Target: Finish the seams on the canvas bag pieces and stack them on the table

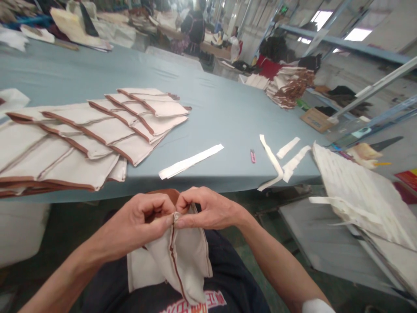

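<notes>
A cream fabric piece with brown edging [190,261] hangs between my hands, over my lap and in front of the table edge. My left hand [146,217] pinches its upper part, close to the brown-lined seam. Right beside it, my right hand [208,208] grips the same seam, thumb and fingers closed. The two thumbs nearly meet at the top of the seam. Beyond them, on the table, lies a bundle of white strips [191,161]. Part of the fabric's brown top edge is hidden behind my fingers.
Overlapping cream pieces with brown edging [97,126] cover the table's left side. Small pink thread snips [253,156] and several loose white strips [272,158] lie to the right. A board with white strips [361,195] stands at the right, and a cardboard box [316,120] sits behind it.
</notes>
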A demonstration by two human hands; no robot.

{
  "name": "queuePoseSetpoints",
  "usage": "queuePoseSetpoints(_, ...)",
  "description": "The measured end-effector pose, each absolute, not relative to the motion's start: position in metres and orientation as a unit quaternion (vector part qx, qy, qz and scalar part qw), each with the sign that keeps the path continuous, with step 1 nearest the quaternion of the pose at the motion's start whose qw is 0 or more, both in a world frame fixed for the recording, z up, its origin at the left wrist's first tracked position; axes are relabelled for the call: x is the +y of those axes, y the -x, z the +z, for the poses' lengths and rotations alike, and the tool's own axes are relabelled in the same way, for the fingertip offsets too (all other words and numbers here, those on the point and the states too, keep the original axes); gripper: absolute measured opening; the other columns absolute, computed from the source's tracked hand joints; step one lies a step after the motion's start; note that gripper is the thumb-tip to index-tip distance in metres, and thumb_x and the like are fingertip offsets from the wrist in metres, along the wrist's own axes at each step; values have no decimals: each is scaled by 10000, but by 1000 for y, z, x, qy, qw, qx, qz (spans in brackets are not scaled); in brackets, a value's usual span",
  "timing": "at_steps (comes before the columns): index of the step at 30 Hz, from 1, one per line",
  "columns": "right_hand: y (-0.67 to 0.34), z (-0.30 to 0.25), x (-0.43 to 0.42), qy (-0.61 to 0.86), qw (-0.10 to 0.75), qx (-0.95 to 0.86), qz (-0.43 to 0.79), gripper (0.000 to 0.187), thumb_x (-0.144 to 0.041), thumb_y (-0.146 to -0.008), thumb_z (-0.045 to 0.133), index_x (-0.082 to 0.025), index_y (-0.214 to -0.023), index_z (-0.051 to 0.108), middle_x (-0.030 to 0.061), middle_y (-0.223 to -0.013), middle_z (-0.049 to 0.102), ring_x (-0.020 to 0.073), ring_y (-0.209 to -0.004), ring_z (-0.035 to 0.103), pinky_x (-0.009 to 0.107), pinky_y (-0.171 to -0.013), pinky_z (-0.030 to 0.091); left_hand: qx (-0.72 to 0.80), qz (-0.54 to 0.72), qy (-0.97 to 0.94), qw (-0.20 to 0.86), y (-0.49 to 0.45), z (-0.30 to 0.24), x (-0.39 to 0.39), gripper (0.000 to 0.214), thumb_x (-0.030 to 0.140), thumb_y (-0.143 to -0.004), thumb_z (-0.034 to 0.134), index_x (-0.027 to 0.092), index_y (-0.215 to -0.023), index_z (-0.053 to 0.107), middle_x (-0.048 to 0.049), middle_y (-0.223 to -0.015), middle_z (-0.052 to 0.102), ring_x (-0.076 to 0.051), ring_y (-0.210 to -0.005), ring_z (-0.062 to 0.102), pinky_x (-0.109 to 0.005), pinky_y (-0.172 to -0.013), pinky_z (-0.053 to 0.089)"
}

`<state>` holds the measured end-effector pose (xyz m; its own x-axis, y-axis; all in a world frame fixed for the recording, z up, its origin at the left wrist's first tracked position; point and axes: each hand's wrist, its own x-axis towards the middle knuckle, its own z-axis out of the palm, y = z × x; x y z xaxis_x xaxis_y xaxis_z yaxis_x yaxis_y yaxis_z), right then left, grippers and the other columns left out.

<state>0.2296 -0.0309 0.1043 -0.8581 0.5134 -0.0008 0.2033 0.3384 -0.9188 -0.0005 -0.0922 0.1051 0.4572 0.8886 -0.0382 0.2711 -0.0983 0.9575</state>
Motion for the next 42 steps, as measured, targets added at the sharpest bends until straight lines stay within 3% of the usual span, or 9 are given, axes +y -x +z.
queuePoseSetpoints(5, -231, 104, -28, 227, 116, -811, 527, 258, -400, -983, 814, -196, -911, 674, -10, -900, 718, 145, -812, 591, 278, -790, 435, 439, 295, -716, 456, 4, 95, -93, 232, 288, -902, 586, 218, -680, 579, 81, -620, 457, -88, -541, 379, -208, -485, 311)
queuePoseSetpoints(9, -232, 106, -30, 246, 117, -815, 511, 205, -363, -977, 769, -194, -908, 679, 1, -915, 736, 149, -823, 608, 281, -802, 444, 447, 303, -723, 431, 2, 94, -92, 212, 262, -880, 585, 223, -675, 551, 76, -640, 460, -96, -572, 380, -220, -508, 302)
queuePoseSetpoints(16, -230, 104, -34, 254, 142, -826, 483, 234, -382, -985, 686, -197, -845, 651, -19, -791, 671, 131, -724, 565, 266, -706, 408, 448, 302, -736, 407, 0, 97, -91, 212, 254, -856, 527, 229, -648, 493, 79, -632, 423, -89, -563, 368, -229, -507, 280)
queuePoseSetpoints(22, -226, 106, -39, 278, 145, -842, 439, 124, -275, -923, 671, -208, -830, 624, -49, -726, 605, 117, -664, 529, 260, -672, 369, 451, 297, -745, 392, 0, 99, -93, 223, 242, -857, 524, 231, -643, 464, 79, -630, 398, -89, -567, 355, -234, -511, 266)
queuePoseSetpoints(29, -219, 105, -50, 336, 160, -835, 406, 122, -243, -882, 655, -224, -788, 580, -55, -707, 584, 122, -666, 550, 268, -677, 353, 468, 266, -750, 384, 2, 104, -97, 292, 297, -938, 545, 201, -696, 676, 37, -629, 596, -119, -573, 504, -243, -532, 339)
queuePoseSetpoints(33, -217, 102, -53, 356, 175, -817, 419, 168, -230, -866, 667, -224, -749, 548, -61, -691, 568, 118, -656, 521, 268, -670, 345, 475, 297, -730, 391, -1, 101, -99, 237, 272, -883, 559, 201, -682, 662, 42, -615, 606, -116, -574, 505, -243, -555, 340)
queuePoseSetpoints(38, -215, 102, -53, 369, 170, -799, 444, 172, -205, -864, 663, -216, -729, 557, -68, -675, 568, 110, -631, 516, 266, -651, 341, 471, 303, -698, 446, -2, 95, -99, 330, 381, -953, 493, 216, -726, 667, 42, -641, 576, -130, -568, 501, -226, -522, 393)
queuePoseSetpoints(42, -214, 96, -53, 362, 164, -805, 441, 161, -206, -875, 678, -212, -749, 577, -65, -696, 587, 112, -648, 532, 263, -665, 355, 475, 273, -694, 467, 5, 91, -100, 310, 413, -972, 566, 215, -768, 689, 44, -667, 561, -131, -568, 483, -222, -495, 393)
